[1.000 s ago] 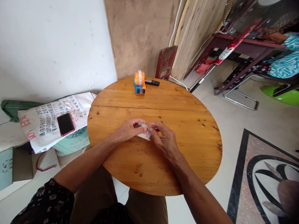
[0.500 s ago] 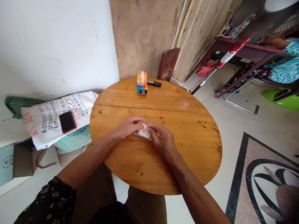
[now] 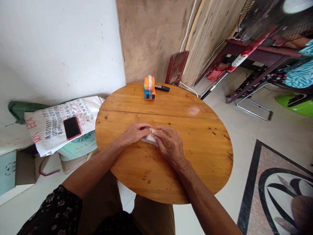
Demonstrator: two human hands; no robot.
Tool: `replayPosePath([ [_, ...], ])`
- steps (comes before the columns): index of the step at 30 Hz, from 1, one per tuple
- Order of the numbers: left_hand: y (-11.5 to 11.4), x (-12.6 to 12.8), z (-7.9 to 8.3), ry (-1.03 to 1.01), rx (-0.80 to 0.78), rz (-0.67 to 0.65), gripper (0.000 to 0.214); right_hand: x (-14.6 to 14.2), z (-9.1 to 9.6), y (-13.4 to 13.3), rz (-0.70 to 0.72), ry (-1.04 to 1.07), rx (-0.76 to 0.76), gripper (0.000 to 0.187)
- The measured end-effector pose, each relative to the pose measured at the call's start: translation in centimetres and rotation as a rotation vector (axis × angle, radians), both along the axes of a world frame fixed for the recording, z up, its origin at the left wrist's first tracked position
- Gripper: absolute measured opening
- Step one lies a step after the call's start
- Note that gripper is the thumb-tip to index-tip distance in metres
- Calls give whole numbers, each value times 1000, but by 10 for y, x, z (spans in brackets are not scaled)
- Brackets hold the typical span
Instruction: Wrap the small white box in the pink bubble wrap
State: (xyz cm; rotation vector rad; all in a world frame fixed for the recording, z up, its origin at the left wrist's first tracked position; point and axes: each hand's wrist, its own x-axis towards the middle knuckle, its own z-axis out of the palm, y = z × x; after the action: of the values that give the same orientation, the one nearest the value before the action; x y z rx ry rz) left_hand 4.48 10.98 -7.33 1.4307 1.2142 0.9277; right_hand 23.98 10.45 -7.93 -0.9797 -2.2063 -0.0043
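Note:
A small, flat white packet with faint reddish print lies low over the round wooden table, between my two hands. From its left side my left hand grips it, thumb on top and fingers curled along the far edge. My right hand closes on its right side, thumb and forefinger pressed to the top face. The fingers cover much of the packet, so its contents cannot be made out.
An orange and blue tape dispenser and a black remote-like object sit at the table's far edge. Left, a black phone lies on white printed sacking. A standing fan and a seated person are at right.
My right thumb and fingers have moved leftward over the packet, covering its red print. My left hand keeps its grip. The view has shifted slightly.

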Motion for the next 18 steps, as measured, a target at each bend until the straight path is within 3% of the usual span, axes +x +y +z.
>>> replayPosePath([
  [9, 0, 0, 2, 77, 74, 24, 31, 1, 6, -4, 111, 54, 43, 18],
  [18, 2, -1, -2, 45, 38, 23, 32, 8, 3, 0, 55, 112, -75, 20],
])
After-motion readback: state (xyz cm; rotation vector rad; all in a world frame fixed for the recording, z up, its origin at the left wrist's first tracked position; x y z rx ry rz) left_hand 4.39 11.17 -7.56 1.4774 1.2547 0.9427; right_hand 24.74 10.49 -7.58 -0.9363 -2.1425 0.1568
